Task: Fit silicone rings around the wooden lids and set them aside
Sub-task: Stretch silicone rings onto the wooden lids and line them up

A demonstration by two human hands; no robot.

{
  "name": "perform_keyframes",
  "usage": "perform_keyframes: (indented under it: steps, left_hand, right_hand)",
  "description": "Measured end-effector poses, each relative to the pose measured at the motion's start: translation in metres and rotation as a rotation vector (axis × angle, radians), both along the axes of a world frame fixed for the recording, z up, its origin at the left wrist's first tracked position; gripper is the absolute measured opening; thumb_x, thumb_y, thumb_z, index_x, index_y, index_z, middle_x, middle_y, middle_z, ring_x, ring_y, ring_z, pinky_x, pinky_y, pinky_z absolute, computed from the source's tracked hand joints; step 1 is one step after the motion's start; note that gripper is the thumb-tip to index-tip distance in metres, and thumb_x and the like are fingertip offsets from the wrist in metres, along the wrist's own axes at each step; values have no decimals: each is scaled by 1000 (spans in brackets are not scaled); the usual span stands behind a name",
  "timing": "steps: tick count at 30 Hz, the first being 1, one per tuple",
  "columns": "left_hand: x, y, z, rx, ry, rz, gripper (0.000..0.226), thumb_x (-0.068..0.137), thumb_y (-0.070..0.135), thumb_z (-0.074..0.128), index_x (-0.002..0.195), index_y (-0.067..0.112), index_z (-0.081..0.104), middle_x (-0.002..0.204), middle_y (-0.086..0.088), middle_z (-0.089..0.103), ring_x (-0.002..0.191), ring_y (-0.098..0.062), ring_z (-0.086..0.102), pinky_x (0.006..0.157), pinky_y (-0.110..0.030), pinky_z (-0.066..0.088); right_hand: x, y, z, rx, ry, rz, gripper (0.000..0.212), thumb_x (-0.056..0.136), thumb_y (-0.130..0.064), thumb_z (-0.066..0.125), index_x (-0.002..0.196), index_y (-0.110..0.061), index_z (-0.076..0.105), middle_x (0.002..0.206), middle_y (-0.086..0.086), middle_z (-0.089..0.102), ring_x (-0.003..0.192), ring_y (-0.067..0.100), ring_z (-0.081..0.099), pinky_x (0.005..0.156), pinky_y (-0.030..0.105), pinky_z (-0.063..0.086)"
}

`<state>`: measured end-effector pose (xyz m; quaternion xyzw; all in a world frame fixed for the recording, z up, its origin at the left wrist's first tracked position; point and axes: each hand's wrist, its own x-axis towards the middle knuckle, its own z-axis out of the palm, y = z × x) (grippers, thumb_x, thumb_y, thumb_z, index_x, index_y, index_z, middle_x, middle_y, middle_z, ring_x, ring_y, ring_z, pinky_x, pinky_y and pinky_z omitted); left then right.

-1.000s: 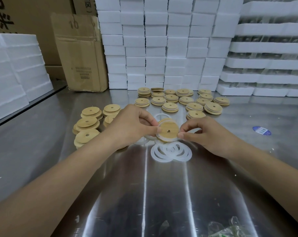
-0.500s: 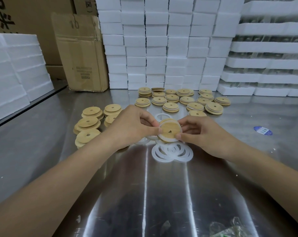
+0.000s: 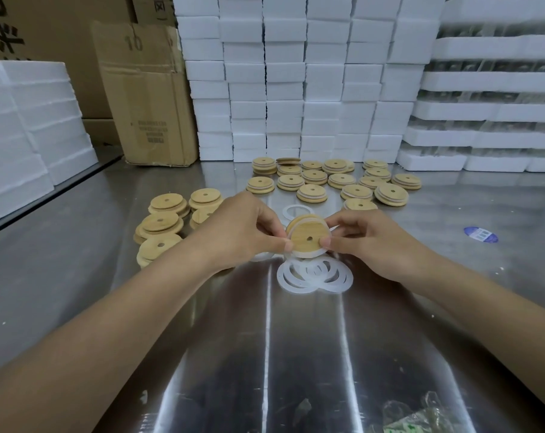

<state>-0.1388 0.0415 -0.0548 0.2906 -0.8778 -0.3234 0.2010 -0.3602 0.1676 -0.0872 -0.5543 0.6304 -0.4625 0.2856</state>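
Observation:
A round wooden lid (image 3: pixel 308 233) with a small centre hole is held above the metal table (image 3: pixel 265 354), tilted toward me. A white silicone ring (image 3: pixel 310 253) wraps its rim and shows along the lower edge. My left hand (image 3: pixel 243 232) pinches the lid's left edge and my right hand (image 3: pixel 365 242) pinches its right edge. Loose white rings (image 3: pixel 315 275) lie overlapping on the table just below the lid, and one more ring (image 3: pixel 297 211) lies behind it.
Bare wooden lids (image 3: pixel 165 220) are stacked at the left. Lids with white rings (image 3: pixel 343 181) lie in a group at the back. White foam blocks (image 3: pixel 296 76) and a cardboard box (image 3: pixel 146 92) line the back. A blue sticker (image 3: pixel 480 234) lies right; a plastic bag (image 3: pixel 421 417) lies near me.
My right hand has moved in closer to the lid's right edge and the lid has tilted slightly. More of the white ring now sits around the rim.

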Motion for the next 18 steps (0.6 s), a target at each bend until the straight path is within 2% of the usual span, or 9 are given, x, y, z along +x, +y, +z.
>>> perform_keyframes:
  steps: [5,10,12,14,15,17,18]
  left_hand:
    - [-2,2,0,-70,-44,31,14,81,29,95,75,22,84,70,9,78,74,-11,75,70,-29,59]
    - [-4,6,-5,-66,-8,79,13,85,32,91,76,23,85,66,15,76,63,-2,69,58,-18,52]
    - [-6,6,-6,-51,-1,94,15,88,35,88,77,24,86,64,16,75,61,-2,68,57,-19,51]
    - [-7,7,-4,-16,21,112,19,90,37,85,76,25,85,55,19,68,50,2,57,49,-12,39]
    - [-6,7,-2,7,41,115,19,91,37,84,77,24,85,54,18,67,48,2,53,48,-11,36]
    - [-4,5,2,50,86,107,19,91,36,84,79,22,86,66,10,75,59,-5,63,57,-23,48]
    - [-3,5,3,65,103,101,18,91,35,85,80,21,86,74,5,79,71,-14,71,69,-33,55]
  right_hand:
    - [2,-2,-1,-16,-22,-9,13,93,-14,78,103,-22,80,86,3,81,79,8,76,72,12,52]
    - [-1,1,-2,-11,-44,-10,11,92,-18,80,100,-26,81,89,6,81,88,18,78,89,32,58]
    - [1,2,-2,-32,-72,-17,11,91,-18,81,99,-25,81,88,7,81,83,15,77,82,25,58]
    - [3,4,-1,-74,-98,-34,9,91,-16,80,98,-23,81,87,8,80,75,9,74,71,12,53]
    - [4,5,1,-98,-107,-41,9,91,-15,80,98,-21,80,87,8,80,78,9,74,73,11,52]
    - [8,5,4,-146,-124,-45,11,92,-11,78,101,-17,79,91,7,81,85,13,76,80,13,53]
    - [9,6,5,-160,-125,-41,12,92,-9,77,103,-14,77,93,7,81,87,16,77,82,15,55]
